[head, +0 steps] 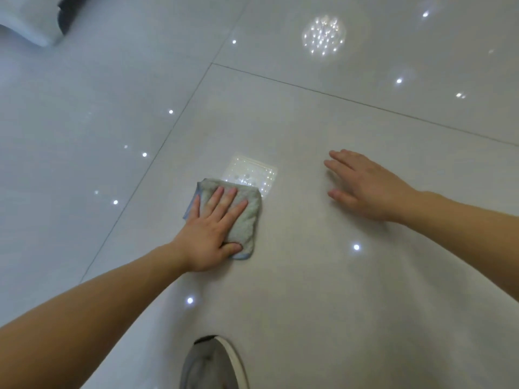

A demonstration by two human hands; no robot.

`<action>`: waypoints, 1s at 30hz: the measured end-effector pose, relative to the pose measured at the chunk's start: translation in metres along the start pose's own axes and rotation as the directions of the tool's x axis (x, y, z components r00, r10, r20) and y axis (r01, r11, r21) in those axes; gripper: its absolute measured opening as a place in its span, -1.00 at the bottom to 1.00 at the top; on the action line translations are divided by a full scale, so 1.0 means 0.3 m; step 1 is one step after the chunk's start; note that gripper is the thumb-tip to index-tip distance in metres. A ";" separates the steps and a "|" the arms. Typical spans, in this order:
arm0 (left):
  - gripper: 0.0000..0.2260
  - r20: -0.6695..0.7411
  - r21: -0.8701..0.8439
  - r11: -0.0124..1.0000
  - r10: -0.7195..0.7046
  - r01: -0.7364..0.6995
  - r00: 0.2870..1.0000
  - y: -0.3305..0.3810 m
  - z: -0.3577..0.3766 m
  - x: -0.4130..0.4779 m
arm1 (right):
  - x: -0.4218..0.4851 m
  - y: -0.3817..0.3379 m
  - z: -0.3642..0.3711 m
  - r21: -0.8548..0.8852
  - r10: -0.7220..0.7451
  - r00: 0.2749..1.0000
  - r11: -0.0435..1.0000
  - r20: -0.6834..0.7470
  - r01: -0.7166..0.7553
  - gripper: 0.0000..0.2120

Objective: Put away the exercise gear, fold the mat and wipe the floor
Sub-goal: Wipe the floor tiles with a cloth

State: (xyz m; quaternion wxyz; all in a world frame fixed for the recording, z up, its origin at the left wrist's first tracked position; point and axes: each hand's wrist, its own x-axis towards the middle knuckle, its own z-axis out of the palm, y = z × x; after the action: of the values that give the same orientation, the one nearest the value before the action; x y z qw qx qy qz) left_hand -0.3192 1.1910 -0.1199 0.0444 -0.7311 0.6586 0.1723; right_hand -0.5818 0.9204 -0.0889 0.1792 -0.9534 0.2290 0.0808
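Since wiping takes weight rather than a clutch, the left grip [213, 231] lies flat on the folded cloth [248, 217]. Its fingers are straight across the top and its thumb is laid on the near corner, so it presses the cloth to the floor [309, 290] without closing around it. The cloth is folded small, probably so that it stays under the palm while it slides. Well to the right of it, the right grip [370, 186] is open and holds nothing, its fingers spread low over the tile. I judge that it is there to brace the crouched body.

Far beyond the left grip, a pale curved shape [28, 21] is cut off by the frame corner, and I cannot say what it is. The cloth's left side is hidden under the pressing palm. Just past the cloth, a bright square reflection [252, 172] masks any wet streak or dirt on the tile. Nearer than both grips, a grey shoe [213, 366] is cropped at the lower edge. Whether the right palm truly touches the floor is unclear. No mat or exercise gear is in view.
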 end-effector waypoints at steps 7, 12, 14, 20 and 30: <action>-0.21 0.009 0.016 0.997 -0.076 0.076 0.997 -0.156 -0.013 -0.016 | 0.073 -0.071 0.037 -0.002 -0.050 0.998 0.999 0.029 0.050 -0.38; -0.21 0.014 0.000 0.997 -0.071 0.071 0.997 -0.206 -0.025 -0.001 | 0.085 -0.080 0.031 0.008 -0.041 0.999 0.999 0.029 0.041 -0.38; -0.22 0.025 -0.009 0.996 -0.089 0.090 0.996 -0.234 -0.038 0.007 | 0.082 -0.078 0.021 0.010 -0.032 0.999 0.999 0.024 0.032 -0.38; -0.29 -0.043 -0.009 0.989 -0.149 0.149 0.988 -0.230 -0.078 0.017 | 0.049 -0.045 0.004 -0.013 -0.017 0.999 1.000 0.029 0.018 -0.39; -0.56 -0.095 0.255 0.956 -0.125 0.145 0.988 -0.174 -0.197 0.146 | -0.011 -0.017 -0.024 0.004 0.054 0.996 0.999 0.070 -0.054 -0.46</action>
State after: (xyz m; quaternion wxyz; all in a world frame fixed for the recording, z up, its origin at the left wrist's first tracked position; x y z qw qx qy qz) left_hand -0.2535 1.1391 -0.0866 0.1265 -0.7683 0.6253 0.0520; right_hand -0.5817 0.9230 -0.0799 0.1879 -0.9429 0.2485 0.1182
